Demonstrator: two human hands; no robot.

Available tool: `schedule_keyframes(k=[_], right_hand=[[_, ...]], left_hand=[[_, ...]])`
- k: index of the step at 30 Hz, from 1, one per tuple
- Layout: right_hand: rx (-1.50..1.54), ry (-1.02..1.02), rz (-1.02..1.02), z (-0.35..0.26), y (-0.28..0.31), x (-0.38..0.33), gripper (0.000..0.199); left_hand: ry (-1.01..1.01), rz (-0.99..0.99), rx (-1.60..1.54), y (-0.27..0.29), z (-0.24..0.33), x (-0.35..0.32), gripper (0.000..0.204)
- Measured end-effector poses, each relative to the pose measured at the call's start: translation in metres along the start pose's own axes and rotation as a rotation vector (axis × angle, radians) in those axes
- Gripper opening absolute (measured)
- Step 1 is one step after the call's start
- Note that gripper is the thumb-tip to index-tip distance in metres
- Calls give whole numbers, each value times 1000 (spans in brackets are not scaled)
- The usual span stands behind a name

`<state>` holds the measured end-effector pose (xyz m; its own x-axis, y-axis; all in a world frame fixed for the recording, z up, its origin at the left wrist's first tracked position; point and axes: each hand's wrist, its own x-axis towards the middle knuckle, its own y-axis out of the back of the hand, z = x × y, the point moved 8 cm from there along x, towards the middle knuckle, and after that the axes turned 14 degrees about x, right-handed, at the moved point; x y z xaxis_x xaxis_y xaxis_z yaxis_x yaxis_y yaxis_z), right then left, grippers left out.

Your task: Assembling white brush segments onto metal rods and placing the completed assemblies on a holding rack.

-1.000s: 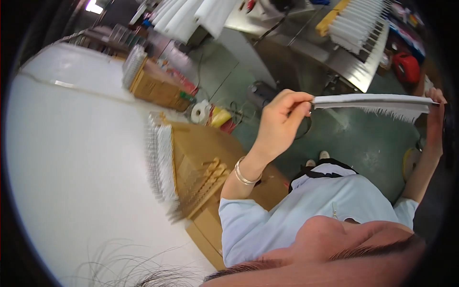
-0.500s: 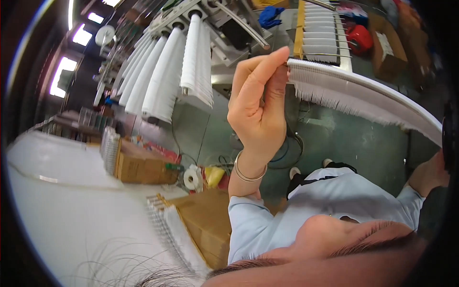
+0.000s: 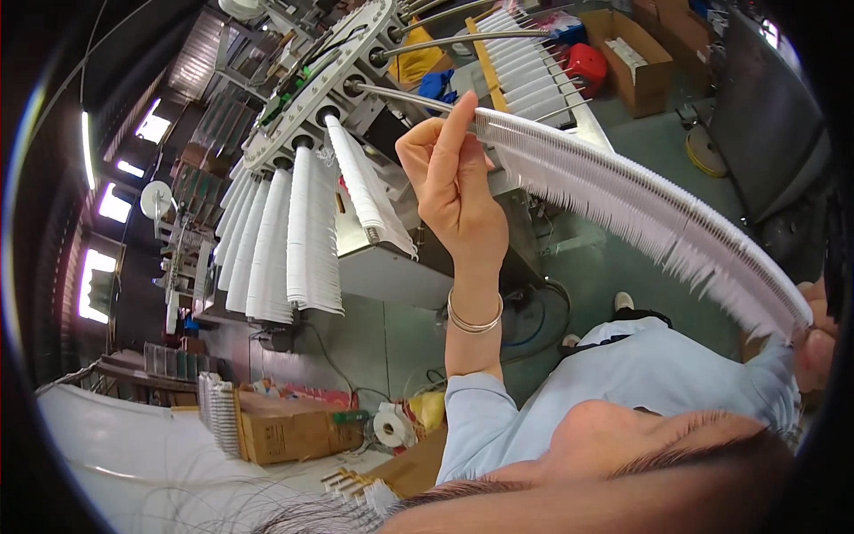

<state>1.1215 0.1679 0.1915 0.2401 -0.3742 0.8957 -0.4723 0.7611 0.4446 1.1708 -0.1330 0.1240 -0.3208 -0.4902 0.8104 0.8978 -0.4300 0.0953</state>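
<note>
My left hand [image 3: 458, 191] is raised in the middle of the view, its fingers pinched on the near end of a long rod [image 3: 640, 200] that is packed with a fringe of thin white pieces. The rod slopes down to the right, where my right hand [image 3: 814, 343] grips its other end at the picture's edge. Just behind my left hand stands a machine with a round plate [image 3: 311, 80] of metal arms. Several of those arms carry hanging rows of the same white pieces [image 3: 294, 240].
A cardboard box [image 3: 285, 432] and a roll of tape [image 3: 390, 427] lie low on the floor beside a white table [image 3: 116, 463]. A red container [image 3: 587, 62] and an open cardboard box [image 3: 636, 53] stand beyond the machine. A yellow hose coil [image 3: 707, 151] lies on the green floor.
Both hands have lifted the fringed rod from a low, level hold up toward the machine's arms. The view has tilted upward, bringing the round plate and hanging rows into sight.
</note>
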Motion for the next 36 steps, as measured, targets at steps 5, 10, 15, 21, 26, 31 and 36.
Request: schedule_keyframes(k=[5, 10, 15, 21, 26, 31, 36], right_hand=[[-93, 67, -86, -21, -20, 4, 18], [-25, 56, -96, 6, -55, 26, 18], [-25, 9, -323, 30, -73, 29, 22], [-46, 65, -281, 60, -100, 49, 32], [100, 110, -223, 94, -140, 61, 30], [232, -96, -81, 119, -125, 44, 27], [388, -97, -116, 109, -121, 33, 41]], left_hand=[[7, 15, -25, -5, -6, 5, 28], [162, 77, -193, 4, -43, 15, 43], [289, 120, -358, 10, -67, 35, 60], [289, 190, -455, -10, -89, 45, 65], [284, 343, -76, 29, -113, 17, 66], [3, 353, 204, 2, -72, -16, 51], [-246, 340, 262, 11, -16, -46, 33]])
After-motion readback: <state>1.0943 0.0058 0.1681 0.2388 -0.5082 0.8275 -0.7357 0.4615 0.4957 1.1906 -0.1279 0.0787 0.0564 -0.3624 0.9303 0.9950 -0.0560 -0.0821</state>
